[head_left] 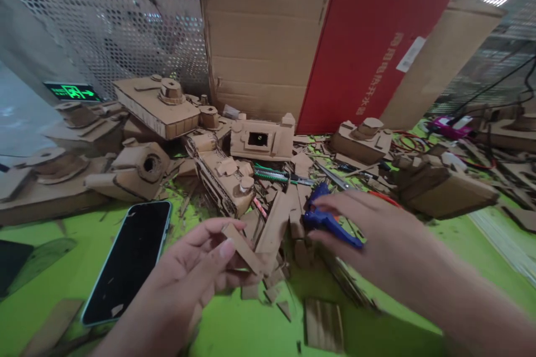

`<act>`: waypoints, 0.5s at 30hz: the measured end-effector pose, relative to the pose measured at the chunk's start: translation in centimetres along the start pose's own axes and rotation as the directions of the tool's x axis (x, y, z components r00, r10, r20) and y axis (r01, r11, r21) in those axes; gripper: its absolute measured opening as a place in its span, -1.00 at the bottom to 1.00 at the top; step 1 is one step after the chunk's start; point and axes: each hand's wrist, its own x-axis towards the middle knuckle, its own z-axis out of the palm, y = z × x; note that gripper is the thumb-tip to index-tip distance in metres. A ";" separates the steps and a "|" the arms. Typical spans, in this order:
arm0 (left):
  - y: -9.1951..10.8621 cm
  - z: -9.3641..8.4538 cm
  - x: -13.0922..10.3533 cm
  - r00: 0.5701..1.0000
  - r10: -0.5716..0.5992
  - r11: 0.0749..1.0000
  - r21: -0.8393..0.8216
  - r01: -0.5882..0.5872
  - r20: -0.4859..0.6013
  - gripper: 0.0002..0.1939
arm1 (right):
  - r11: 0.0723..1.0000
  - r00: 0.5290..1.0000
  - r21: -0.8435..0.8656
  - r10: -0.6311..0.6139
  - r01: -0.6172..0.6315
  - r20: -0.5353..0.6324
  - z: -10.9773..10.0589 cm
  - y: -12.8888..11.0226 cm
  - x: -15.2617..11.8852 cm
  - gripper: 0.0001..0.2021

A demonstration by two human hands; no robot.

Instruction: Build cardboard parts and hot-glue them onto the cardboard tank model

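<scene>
My left hand point(184, 284) pinches a small flat cardboard strip point(243, 250) between thumb and fingers, holding it tilted over the scraps. A longer cardboard strip point(274, 228) lies just beyond. On the right, my right hand point(355, 223), slightly blurred, reaches around a blue plastic tool point(329, 224). Its fingers and thumb are apart on either side of the tool, whose exact kind I cannot make out. Beyond my hands are a cardboard model tank point(221, 175) and a green utility knife point(272, 174). Scissors point(333, 174) lie near the tool, partly among scraps.
Several cardboard tank models stand around, including a large one point(159, 106) at back left. A phone point(129, 256) lies on the green table point(234, 329), left of my left hand. A big cardboard box point(268, 39) with a red panel point(368, 39) rises behind. Cardboard scraps litter the middle.
</scene>
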 end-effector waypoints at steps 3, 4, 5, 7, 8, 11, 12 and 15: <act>-0.1 -0.4 -0.1 1.000 0.005 1.000 0.015 -0.005 -0.011 -0.69 | 0.962 0.969 -0.247 0.162 -0.114 0.186 -0.2 3.6 -1.7 -0.77; -0.2 -0.5 -0.1 1.000 0.001 1.000 0.028 -0.001 -0.014 -0.68 | 0.955 0.954 -0.264 0.199 -0.137 0.225 0.0 4.4 -2.1 -0.77; -0.2 -0.7 -0.2 1.000 0.000 0.999 0.040 0.000 -0.014 -0.66 | 0.955 0.939 -0.253 0.221 -0.154 0.262 0.3 4.9 -2.5 -0.74; -0.3 -0.9 -0.2 1.000 0.006 0.998 0.058 -0.005 -0.010 -0.60 | 0.959 0.920 -0.213 0.249 -0.189 0.304 1.0 5.1 -2.8 -0.66; -0.3 -1.0 -0.3 1.000 0.012 0.998 0.070 -0.011 -0.008 -0.55 | 0.959 0.914 -0.196 0.258 -0.203 0.312 1.4 5.0 -2.7 -0.63; -0.4 -1.1 -0.3 1.000 0.015 0.991 0.131 -0.013 -0.021 -0.45 | 0.952 0.910 -0.189 0.289 -0.240 0.297 2.5 3.9 -2.3 -0.50; -0.4 -1.1 -0.4 1.000 0.006 0.988 0.155 -0.002 -0.025 -0.44 | 0.948 0.910 -0.191 0.301 -0.253 0.287 2.8 3.6 -2.1 -0.46; -0.4 -1.2 -0.4 1.000 -0.018 0.980 0.200 0.019 -0.010 -0.45 | 0.929 0.906 -0.206 0.352 -0.307 0.237 3.2 3.0 -1.6 -0.52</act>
